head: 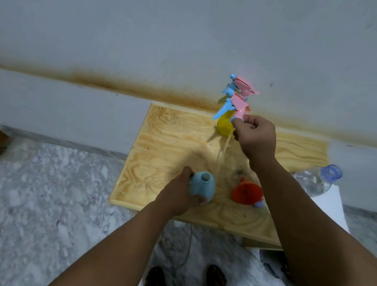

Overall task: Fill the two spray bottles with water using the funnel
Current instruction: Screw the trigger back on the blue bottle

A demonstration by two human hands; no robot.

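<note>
My left hand [176, 198] grips the light blue spray bottle [203, 187] upright on the wooden table [172, 129]; its neck is uncapped. My right hand [256, 136] holds a pink and blue spray head [238, 106] in the air at the far side of the table. The head's thin dip tube [223, 151] dangles down from it, clear of the blue bottle. Just behind stands a yellow spray bottle [223, 125], partly hidden, with a second pink and blue spray head [238, 86] above it. A red funnel [246, 193] lies on its side right of the blue bottle.
A clear plastic water bottle [314, 180] with a blue neck and no cap stands on a white surface to the right of the table. A stained grey wall runs along the back. Marble floor surrounds the table, and my feet show below.
</note>
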